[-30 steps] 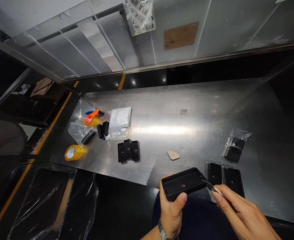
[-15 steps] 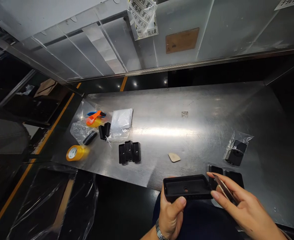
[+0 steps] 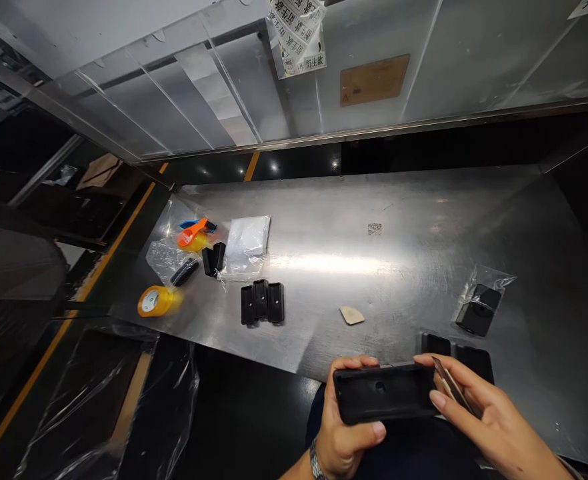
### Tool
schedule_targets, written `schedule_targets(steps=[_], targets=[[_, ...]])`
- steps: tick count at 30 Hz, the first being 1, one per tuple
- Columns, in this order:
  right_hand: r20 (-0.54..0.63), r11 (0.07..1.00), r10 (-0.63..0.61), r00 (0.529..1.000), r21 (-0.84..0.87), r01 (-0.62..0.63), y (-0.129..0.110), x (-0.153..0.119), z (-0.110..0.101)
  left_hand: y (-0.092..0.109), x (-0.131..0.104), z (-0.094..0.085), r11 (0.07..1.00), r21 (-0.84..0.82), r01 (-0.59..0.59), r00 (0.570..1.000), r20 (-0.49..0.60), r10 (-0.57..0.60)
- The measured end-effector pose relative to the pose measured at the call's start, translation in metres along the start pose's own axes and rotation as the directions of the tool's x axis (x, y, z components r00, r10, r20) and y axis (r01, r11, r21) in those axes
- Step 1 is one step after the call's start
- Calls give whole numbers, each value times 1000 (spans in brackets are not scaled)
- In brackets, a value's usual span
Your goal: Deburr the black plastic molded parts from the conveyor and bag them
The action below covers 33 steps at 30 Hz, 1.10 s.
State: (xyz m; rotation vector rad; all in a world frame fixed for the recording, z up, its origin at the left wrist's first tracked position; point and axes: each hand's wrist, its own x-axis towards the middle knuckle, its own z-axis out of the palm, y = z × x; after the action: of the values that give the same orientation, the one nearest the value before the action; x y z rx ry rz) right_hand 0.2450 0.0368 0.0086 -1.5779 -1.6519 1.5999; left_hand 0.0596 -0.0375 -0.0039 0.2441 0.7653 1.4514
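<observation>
My left hand (image 3: 347, 423) grips the left end of a black rectangular tray-like part (image 3: 387, 393), thumb along its near edge and fingers behind. The part's hollow side, with a small hole in the floor, faces me. At its right end, my right hand (image 3: 479, 407) has thumb and forefinger close to or touching the rim. A thin, dark, blade-like tool (image 3: 447, 380) is tucked in that hand, pointing up and away from me; its exact kind is unclear. Just beyond the right hand lie two similar black parts (image 3: 474, 360), partly hidden by my fingers.
On the metal table (image 3: 324, 213) lie a beige scrap (image 3: 351, 315), a bagged black part (image 3: 479, 309), several black trays (image 3: 262, 303), a yellow tape roll (image 3: 155, 301), an orange tape dispenser (image 3: 193, 232) and white plastic bags (image 3: 247, 240). A metal-framed panel (image 3: 299, 133) stands across the back.
The black part has tilted so its hollow side faces me more fully, and it sits slightly lower. My left fingers now show over its far edge. The camera view has shifted slightly.
</observation>
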Motion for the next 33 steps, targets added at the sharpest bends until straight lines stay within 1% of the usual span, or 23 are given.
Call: schedule_targets(steps=[5, 8, 11, 12, 13, 14, 15, 18, 20, 23, 25, 27, 30, 33], targets=[[-6, 1000, -12, 1000, 11, 12, 8, -4, 1, 2, -1, 2, 1000, 8, 21, 1000, 10, -21], [-28, 999, -38, 999, -30, 38, 10, -5, 1, 2, -1, 1, 999, 16, 32, 999, 1, -32], [-146, 989, -40, 988, -145, 18, 1, -6, -1, 1, -1, -2, 996, 63, 60, 998, -4, -60], [-176, 984, -43, 983, -180, 11, -5, -5, 0, 1, -1, -3, 993, 92, 70, 998, -4, -70], [-182, 979, -54, 982, -205, 16, -11, -5, 1, -1, -1, -4, 989, 127, 77, 997, 0, -78], [-158, 975, -73, 985, -219, 37, -18, -4, 3, -2, -1, -5, 983, 163, 80, 997, 5, -82], [-110, 972, -97, 989, -224, 70, -25, -3, 6, -3, 0, -5, 978, 195, 78, 997, 12, -82], [67, 962, -160, 985, -215, 171, -42, 1, 19, -6, 0, -5, 968, 244, 58, 997, 42, -71], [127, 953, -163, 978, -236, 190, -49, 3, 30, -6, 0, -2, 965, 258, 56, 996, 52, -72], [124, 924, -130, 984, -344, 165, -52, 6, 41, -5, -1, 1, 951, 305, 49, 997, 38, -64], [112, 895, -104, 988, -422, 142, -52, 8, 45, -6, -2, 2, 943, 330, 43, 998, 23, -53], [120, 877, -82, 989, -462, 129, -51, 9, 46, -7, -2, 1, 949, 311, 45, 998, 22, -55], [167, 883, -58, 984, -451, 129, -49, 11, 45, -9, -2, -2, 967, 250, 51, 998, 28, -60], [179, 897, -52, 983, -425, 125, -48, 12, 44, -10, -2, -2, 967, 249, 55, 998, 25, -64]])
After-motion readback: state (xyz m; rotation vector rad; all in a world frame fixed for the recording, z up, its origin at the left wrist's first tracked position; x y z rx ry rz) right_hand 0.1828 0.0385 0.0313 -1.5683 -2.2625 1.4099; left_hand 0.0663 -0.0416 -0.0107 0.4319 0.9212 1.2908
